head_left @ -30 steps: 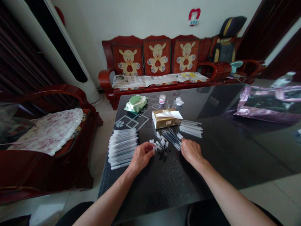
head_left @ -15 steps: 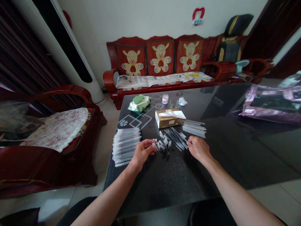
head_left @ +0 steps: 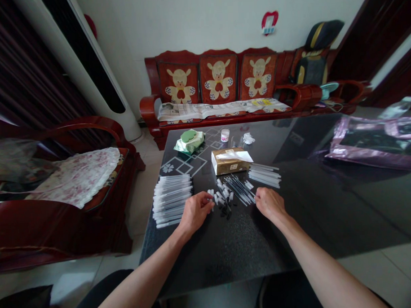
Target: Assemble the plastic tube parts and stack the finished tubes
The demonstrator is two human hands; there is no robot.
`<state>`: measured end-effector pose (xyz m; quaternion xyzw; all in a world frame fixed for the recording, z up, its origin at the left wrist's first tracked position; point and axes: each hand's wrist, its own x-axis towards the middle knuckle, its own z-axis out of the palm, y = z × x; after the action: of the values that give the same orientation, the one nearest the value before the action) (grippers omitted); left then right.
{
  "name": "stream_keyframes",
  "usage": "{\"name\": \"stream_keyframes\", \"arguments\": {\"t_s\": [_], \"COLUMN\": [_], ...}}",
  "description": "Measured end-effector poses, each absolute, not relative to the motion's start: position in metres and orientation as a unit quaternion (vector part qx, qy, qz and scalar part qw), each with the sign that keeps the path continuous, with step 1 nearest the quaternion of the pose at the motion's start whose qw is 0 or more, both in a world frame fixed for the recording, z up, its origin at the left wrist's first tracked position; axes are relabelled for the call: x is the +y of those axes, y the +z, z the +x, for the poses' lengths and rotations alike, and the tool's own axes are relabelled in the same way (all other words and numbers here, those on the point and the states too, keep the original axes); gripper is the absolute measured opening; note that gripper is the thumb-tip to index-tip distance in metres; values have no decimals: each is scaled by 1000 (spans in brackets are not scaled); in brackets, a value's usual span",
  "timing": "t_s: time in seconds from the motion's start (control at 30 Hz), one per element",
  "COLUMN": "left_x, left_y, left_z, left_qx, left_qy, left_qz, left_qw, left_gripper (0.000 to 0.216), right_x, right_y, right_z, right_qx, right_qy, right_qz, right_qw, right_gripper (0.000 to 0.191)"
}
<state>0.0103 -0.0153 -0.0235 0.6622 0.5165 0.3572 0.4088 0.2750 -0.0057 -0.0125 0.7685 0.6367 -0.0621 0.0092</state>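
My left hand [head_left: 196,210] is closed in a pinch, with a small whitish pen cap showing at its fingertips. Beside those fingers lies a loose pile of white pen caps [head_left: 220,197], with small black pieces [head_left: 225,212] in front of it. My right hand [head_left: 269,203] is closed at the near end of a bundle of thin dark pen refills [head_left: 239,189]; what its fingers grip is hidden. Many frosted white pen barrels [head_left: 173,198] lie in a row left of my left hand. More translucent barrels [head_left: 265,175] lie just beyond my right hand.
Behind the refills stands a gold-brown box [head_left: 231,164] with white paper on top. Further back on the dark table [head_left: 229,256] are a green wipes pack [head_left: 190,142], a small white jar [head_left: 225,135] and crumpled tissue [head_left: 248,138]. A purple plastic package [head_left: 377,143] lies at right.
My left hand has turned slightly, its fingers dipping lower by the caps. My right hand stays almost in place beside the refills.
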Motion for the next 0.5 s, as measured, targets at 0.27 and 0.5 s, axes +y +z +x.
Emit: {"name": "stream_keyframes", "arguments": {"t_s": [0.27,0.5], "left_x": [-14,-14], "left_y": [-24,-27], "left_z": [10,8], "left_qx": [515,507], "left_qy": [333,322], "left_qz": [742,763], "left_qw": [271,238], "left_gripper": [23,27], "right_x": [-8,-9], "right_y": [-14,-15], "right_z": [276,278], "right_qx": [646,653], "right_qy": [-48,-37], "right_qz": [761,756], "right_qw": [18,19], "right_gripper": [20,20]}}
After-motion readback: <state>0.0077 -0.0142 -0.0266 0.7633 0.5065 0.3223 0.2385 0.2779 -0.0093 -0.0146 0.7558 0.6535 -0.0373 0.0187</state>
